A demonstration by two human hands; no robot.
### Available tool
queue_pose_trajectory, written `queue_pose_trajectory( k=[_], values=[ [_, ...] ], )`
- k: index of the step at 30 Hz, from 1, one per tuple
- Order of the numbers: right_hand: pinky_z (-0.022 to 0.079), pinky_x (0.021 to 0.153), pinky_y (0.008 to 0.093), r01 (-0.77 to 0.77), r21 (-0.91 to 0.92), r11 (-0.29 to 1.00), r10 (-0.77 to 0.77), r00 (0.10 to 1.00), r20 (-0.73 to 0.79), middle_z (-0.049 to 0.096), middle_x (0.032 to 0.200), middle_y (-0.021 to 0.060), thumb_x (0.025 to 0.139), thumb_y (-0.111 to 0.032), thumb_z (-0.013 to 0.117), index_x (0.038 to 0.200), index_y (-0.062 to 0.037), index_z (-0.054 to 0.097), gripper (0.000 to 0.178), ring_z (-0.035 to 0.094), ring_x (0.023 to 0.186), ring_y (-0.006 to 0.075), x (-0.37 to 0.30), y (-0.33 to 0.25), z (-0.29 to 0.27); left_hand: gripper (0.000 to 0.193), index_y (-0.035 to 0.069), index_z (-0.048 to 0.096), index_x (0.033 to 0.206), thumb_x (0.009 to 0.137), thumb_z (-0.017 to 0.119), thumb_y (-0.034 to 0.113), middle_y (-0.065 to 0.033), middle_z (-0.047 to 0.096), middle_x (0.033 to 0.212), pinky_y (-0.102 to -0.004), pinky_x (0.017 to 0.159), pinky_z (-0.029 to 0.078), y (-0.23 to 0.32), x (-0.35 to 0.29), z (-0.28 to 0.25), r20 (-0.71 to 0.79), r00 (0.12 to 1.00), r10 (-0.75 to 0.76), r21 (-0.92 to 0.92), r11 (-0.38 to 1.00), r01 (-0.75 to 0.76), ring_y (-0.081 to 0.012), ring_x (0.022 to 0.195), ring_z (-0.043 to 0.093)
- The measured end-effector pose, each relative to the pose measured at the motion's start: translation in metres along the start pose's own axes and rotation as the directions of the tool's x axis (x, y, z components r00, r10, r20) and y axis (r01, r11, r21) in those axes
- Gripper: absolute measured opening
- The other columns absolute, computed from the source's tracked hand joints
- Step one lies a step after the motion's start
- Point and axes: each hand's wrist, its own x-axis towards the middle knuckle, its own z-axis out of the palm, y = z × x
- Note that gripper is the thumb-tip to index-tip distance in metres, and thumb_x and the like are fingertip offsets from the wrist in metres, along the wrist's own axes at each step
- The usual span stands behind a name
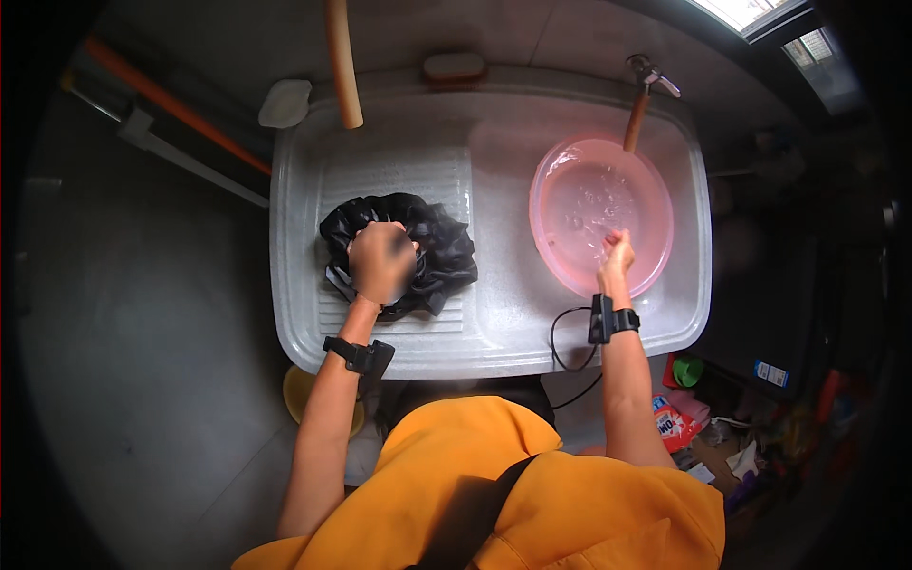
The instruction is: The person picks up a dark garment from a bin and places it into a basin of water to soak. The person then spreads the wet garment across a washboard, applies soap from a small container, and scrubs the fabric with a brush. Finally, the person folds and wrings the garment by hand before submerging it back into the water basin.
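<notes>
A bunched, wet-looking black cloth (442, 252) lies on the ribbed left side of the white sink (499, 332). My left hand (383, 261) presses down into it with fingers bent around its folds; the back of the hand is blurred. On the sink's right side stands a pink basin (560, 252) with clear water in it. My right hand (617, 255) is over the basin's near part, its fingers curled together at the water, and no object shows in them.
A tap (651, 76) with a tan hose (636, 123) points into the basin. Another hose (343, 76) hangs over the sink's back left. A brush (454, 67) and a white dish (285, 104) sit along the back edge. A red detergent packet (674, 426) lies below right.
</notes>
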Motion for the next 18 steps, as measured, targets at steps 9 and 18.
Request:
queue_pose_trajectory(
  k=[9,18],
  values=[
    [0.043,0.097,0.0416,-0.618,0.055,0.784,0.252,0.397,0.883,0.056,0.118,0.0236,0.09,-0.037,0.049,0.119,0.0053,0.051,0.052,0.054,0.111,0.0337,-0.132,-0.071,0.063,0.031,0.018,0.057,0.1,0.079,0.063,0.039,-0.0027,0.051,0.095,-0.0437,0.09,0.03,-0.014,0.003,0.012,0.0,0.997,-0.072,0.073,0.995,0.072,-0.0245,0.098,0.046],
    [0.047,0.083,0.0339,-0.268,0.121,0.956,0.131,0.756,0.642,0.062,0.1,0.011,0.084,-0.032,0.06,0.102,-0.004,0.063,0.034,0.059,0.091,0.0204,-0.13,-0.075,0.071,0.032,0.018,0.059,0.105,0.078,0.063,0.036,-0.0015,0.051,0.111,-0.0496,0.096,0.027,-0.02,0.001,0.015,0.015,0.995,-0.099,0.037,0.994,0.098,-0.0243,0.108,0.046]
  ],
)
